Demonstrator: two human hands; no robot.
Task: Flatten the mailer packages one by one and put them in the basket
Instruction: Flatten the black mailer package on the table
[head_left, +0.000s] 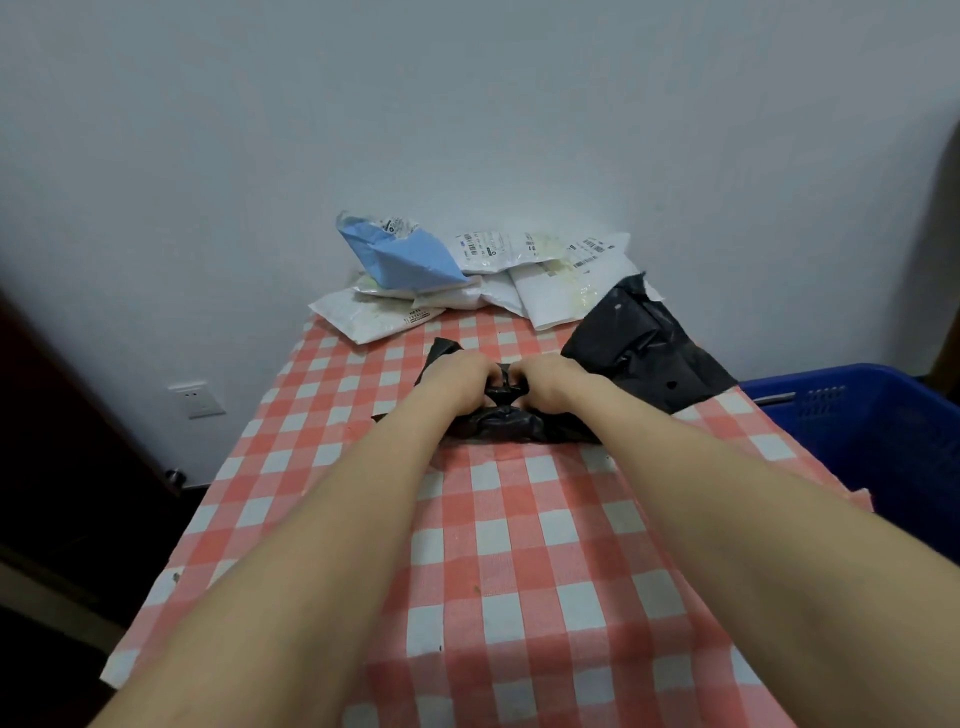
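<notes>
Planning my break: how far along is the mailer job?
Done: nothing evident; no mailer shows in the visible part of the blue basket. In hand: left hand and right hand grip a crumpled black mailer. Remaining: a second black mailer, a blue mailer and the white mailers piled at the far end.

The blue basket (883, 431) runs off the right edge; mailer labels (475, 244) unreadable.

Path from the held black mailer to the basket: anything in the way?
Partly. A second black mailer lies on the table, right side, between the held mailer and the basket. It lies low; lifting over should clear it.
</notes>
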